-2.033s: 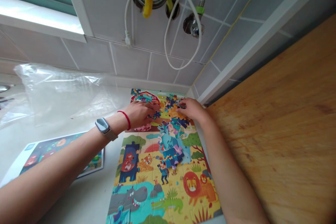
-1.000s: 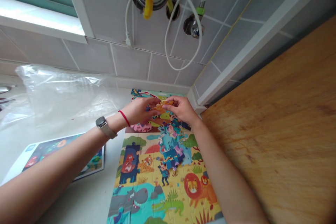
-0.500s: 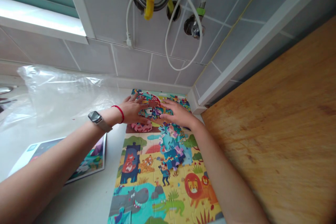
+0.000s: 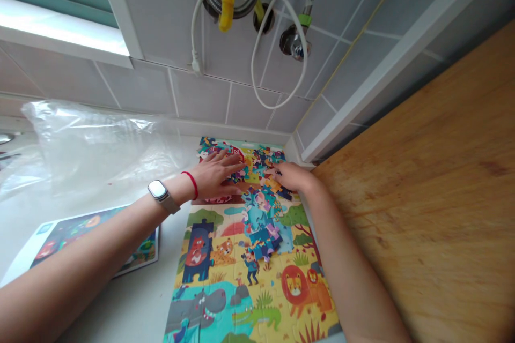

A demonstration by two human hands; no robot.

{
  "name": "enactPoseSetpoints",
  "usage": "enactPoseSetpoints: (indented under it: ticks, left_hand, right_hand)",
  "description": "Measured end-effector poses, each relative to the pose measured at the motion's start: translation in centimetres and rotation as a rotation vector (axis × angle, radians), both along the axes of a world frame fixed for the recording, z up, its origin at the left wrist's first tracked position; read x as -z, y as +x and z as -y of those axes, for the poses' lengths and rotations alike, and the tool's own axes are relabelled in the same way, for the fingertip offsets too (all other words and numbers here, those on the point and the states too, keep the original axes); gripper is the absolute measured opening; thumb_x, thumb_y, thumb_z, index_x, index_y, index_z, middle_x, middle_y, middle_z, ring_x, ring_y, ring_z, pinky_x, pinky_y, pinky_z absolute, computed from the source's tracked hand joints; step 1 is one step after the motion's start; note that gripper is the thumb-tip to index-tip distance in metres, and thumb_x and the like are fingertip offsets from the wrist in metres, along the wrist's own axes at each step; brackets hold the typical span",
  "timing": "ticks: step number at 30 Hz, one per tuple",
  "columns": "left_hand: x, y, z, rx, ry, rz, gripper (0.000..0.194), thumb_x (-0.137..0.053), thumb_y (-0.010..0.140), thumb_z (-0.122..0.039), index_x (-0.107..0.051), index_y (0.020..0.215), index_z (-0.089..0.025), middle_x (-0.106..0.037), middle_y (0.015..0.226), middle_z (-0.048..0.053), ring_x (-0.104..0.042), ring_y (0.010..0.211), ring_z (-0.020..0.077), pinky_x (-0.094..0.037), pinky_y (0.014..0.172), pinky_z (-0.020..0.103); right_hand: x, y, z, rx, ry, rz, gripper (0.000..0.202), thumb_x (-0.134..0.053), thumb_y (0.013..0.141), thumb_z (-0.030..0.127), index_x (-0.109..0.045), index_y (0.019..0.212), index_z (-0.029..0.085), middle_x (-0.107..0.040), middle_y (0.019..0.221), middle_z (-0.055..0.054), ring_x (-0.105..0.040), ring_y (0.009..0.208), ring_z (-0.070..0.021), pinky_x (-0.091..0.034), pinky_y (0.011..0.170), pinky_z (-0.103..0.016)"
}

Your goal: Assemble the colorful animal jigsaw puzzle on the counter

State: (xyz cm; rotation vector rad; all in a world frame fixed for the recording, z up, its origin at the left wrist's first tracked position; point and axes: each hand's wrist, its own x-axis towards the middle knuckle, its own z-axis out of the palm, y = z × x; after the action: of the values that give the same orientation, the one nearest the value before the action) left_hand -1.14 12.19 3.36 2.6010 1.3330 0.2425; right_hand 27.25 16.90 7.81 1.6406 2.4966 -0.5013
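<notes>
An animal jigsaw puzzle (image 4: 225, 273) lies flat on the white counter, its near part joined, with lions, a hippo and a crocodile. A heap of loose puzzle pieces (image 4: 263, 222) rests on its middle, and more loose pieces (image 4: 265, 158) are scattered over the far end. My left hand (image 4: 219, 171), fingers spread, lies palm down over pieces at the far left. At the far right my right hand (image 4: 290, 176) touches loose pieces by the puzzle's edge; its fingers are bent and partly hidden, so any grip is unclear.
On the left, a clear plastic bag (image 4: 100, 144) lies on the counter above a printed picture sheet (image 4: 96, 236). A wooden board (image 4: 434, 198) borders the right side. Over the far end hang a white cable (image 4: 254, 69) and hoses by the tiled wall.
My right hand has moved right, away from my left, uncovering loose pieces at the puzzle's far end. My left hand has shifted slightly right, still spread.
</notes>
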Motion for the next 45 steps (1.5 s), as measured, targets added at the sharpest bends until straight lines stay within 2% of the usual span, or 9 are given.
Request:
enactPoseSetpoints:
  ticks: [8,14,18,23,28,32,36,40,45]
  left_hand:
    - [1.0,1.2,0.8,0.124,0.088,0.024,0.06,-0.066,0.096,-0.064,-0.067,0.142,-0.028,-0.054,0.16,0.012,-0.039,0.155,0.0405,-0.033,0.125,0.057]
    - [-0.1,1.1,0.6,0.053,0.122,0.096,0.04,-0.058,0.103,-0.057,-0.08,0.106,-0.024,-0.071,0.135,0.012,-0.062,0.133,0.0352,-0.046,0.116,0.052]
    - [-0.1,1.4,0.4,0.037,0.142,0.132,0.046,-0.056,0.105,-0.056,-0.072,0.13,-0.021,-0.068,0.142,0.014,-0.062,0.134,0.0333,-0.045,0.117,0.05]
    - [1.9,1.7,0.5,0.068,0.14,0.141,0.062,-0.05,0.106,-0.06,-0.054,0.155,-0.022,-0.052,0.163,0.013,-0.043,0.154,0.0342,-0.035,0.127,0.053]
    - [2.8,2.0,0.8,0.062,0.137,0.123,0.062,-0.046,0.107,-0.061,-0.058,0.153,-0.021,-0.055,0.16,0.012,-0.042,0.155,0.0368,-0.033,0.126,0.058]
    - [2.6,2.0,0.9,0.053,0.147,0.124,0.058,-0.047,0.108,-0.059,-0.062,0.148,-0.021,-0.055,0.16,0.012,-0.044,0.153,0.0372,-0.034,0.125,0.058]
    - [2.8,2.0,0.9,0.054,0.166,0.136,0.056,-0.045,0.109,-0.057,-0.065,0.145,-0.02,-0.057,0.159,0.012,-0.045,0.152,0.0371,-0.034,0.125,0.058]
    - [3.2,2.0,0.8,0.053,0.192,0.162,0.053,-0.045,0.109,-0.056,-0.066,0.142,-0.021,-0.058,0.157,0.011,-0.047,0.151,0.0355,-0.037,0.124,0.057]
    - [3.3,1.9,0.7,0.053,0.228,0.19,0.05,-0.045,0.11,-0.056,-0.069,0.137,-0.022,-0.062,0.153,0.011,-0.05,0.149,0.0338,-0.039,0.123,0.055]
  right_hand:
    - [-0.3,0.1,0.1,-0.182,-0.126,-0.197,0.042,-0.066,0.095,0.014,-0.075,0.135,0.026,-0.071,0.143,-0.005,-0.061,0.141,-0.0257,-0.046,0.12,-0.04]
    - [-0.4,1.2,-1.3,0.057,0.043,-0.276,0.046,-0.048,0.103,0.013,-0.068,0.143,0.024,-0.07,0.145,-0.007,-0.067,0.134,-0.0236,-0.05,0.116,-0.04]
    - [1.0,0.3,-1.2,0.052,0.058,-0.243,0.058,-0.06,0.098,0.016,-0.057,0.155,0.022,-0.06,0.156,-0.012,-0.054,0.148,-0.0274,-0.04,0.125,-0.043]
    - [3.6,-2.5,0.0,-0.098,0.093,-0.254,0.064,-0.065,0.102,0.04,-0.047,0.162,0.028,-0.037,0.173,-0.011,-0.028,0.163,-0.0317,-0.026,0.131,-0.053]
    - [3.7,-2.2,-0.7,-0.077,0.186,-0.311,0.033,-0.071,0.096,0.024,-0.078,0.127,0.024,-0.06,0.155,-0.013,-0.053,0.147,-0.0279,-0.038,0.125,-0.044]
    - [3.5,-0.9,-1.7,-0.01,0.274,-0.365,0.026,-0.076,0.084,0.01,-0.084,0.106,0.022,-0.072,0.135,-0.011,-0.065,0.131,-0.0254,-0.045,0.119,-0.041]
    - [4.1,-0.2,-2.4,0.105,0.391,-0.414,0.03,-0.068,0.088,0.01,-0.081,0.113,0.019,-0.073,0.13,-0.014,-0.067,0.126,-0.0258,-0.047,0.118,-0.042]
    - [4.9,0.2,-3.1,0.208,0.501,-0.466,0.038,-0.059,0.098,0.02,-0.074,0.133,0.015,-0.061,0.15,-0.019,-0.054,0.144,-0.0295,-0.038,0.126,-0.048]
    - [5.4,0.6,-3.4,0.16,0.402,-0.476,0.043,-0.057,0.097,0.015,-0.074,0.136,0.02,-0.06,0.155,-0.013,-0.05,0.15,-0.0293,-0.033,0.13,-0.049]
